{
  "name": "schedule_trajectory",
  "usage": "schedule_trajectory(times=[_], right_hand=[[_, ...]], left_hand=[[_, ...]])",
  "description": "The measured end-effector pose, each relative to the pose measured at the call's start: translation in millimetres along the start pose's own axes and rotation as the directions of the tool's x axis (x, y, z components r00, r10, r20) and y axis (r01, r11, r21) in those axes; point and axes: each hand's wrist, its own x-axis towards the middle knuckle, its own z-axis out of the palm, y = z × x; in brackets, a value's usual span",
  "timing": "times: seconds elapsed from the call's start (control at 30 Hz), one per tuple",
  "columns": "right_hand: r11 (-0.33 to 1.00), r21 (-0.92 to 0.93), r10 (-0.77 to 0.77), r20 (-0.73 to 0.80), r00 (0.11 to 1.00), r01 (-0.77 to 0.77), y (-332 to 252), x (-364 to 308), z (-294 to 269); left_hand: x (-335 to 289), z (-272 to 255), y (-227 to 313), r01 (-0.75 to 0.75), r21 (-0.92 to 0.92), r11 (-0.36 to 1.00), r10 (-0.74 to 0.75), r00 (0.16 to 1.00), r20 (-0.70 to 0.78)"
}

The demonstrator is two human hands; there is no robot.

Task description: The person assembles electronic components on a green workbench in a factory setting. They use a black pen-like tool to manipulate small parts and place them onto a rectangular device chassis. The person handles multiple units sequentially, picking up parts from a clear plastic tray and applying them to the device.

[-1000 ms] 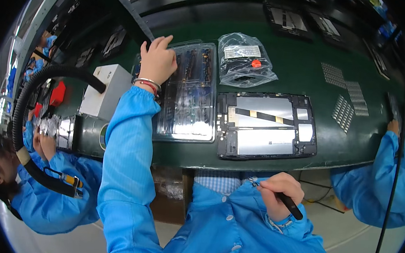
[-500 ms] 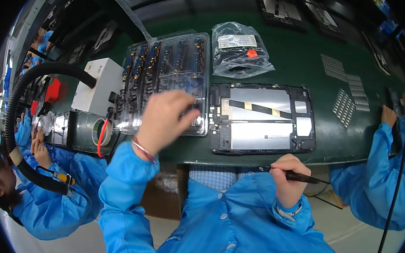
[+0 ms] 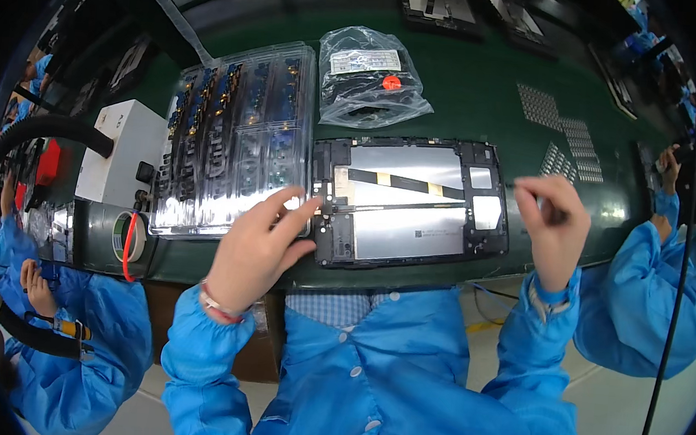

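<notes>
An opened tablet [image 3: 407, 243] lies on the green bench before me, its silver battery panels showing. A black ribbon strip with yellow bands [image 3: 400, 182] slants across the upper panel, and a thin dark line runs between the panels. My left hand [image 3: 257, 247] is at the tablet's left end, index fingertip at its edge, thumb and fingers apart. Beyond the tablet's right edge, my right hand [image 3: 558, 226] is closed round a slim black pen-shaped tool [image 3: 557, 213]. Most of that tool is hidden by the fingers.
Left of the tablet stands a clear plastic tray [image 3: 268, 142] of small circuit boards. Behind lies a clear bag [image 3: 374, 97]. Perforated metal sheets [image 3: 578, 150] lie at right. A white box [image 3: 120, 150] with black hose and a tape roll [image 3: 135, 238] are at left. Co-workers sit both sides.
My left hand has come from over the tray to the tablet's left end. My right hand, with the black tool, has risen from the bench's front edge to beside the tablet. The view has shifted.
</notes>
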Motion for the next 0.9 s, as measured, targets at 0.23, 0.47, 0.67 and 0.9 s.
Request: schedule_trajectory(times=[0.23, 0.47, 0.67, 0.9], right_hand=[[0.908, -0.070, -0.366, 0.342, 0.865, 0.412, 33.0, 63.4, 67.3], [0.840, -0.156, -0.431, 0.393, 0.813, 0.520, 53.2, 56.3, 92.5], [0.745, -0.247, -0.464, 0.474, 0.748, 0.619, 53.2, 52.7, 91.4], [0.828, -0.219, -0.353, 0.510, 0.784, 0.515, 48.9, 50.8, 88.9]], left_hand=[[80.6, 22.0, 20.9, 0.111, -0.166, 0.980, -0.129, 0.987, -0.097], [102.8, 72.5, 14.7, 0.156, -0.093, 0.983, -0.165, 0.981, -0.104], [103.1, 76.0, 11.8, 0.154, -0.110, 0.982, -0.168, 0.977, -0.129], [109.4, 72.3, 14.5, 0.240, -0.114, 0.964, -0.245, 0.969, -0.033]])
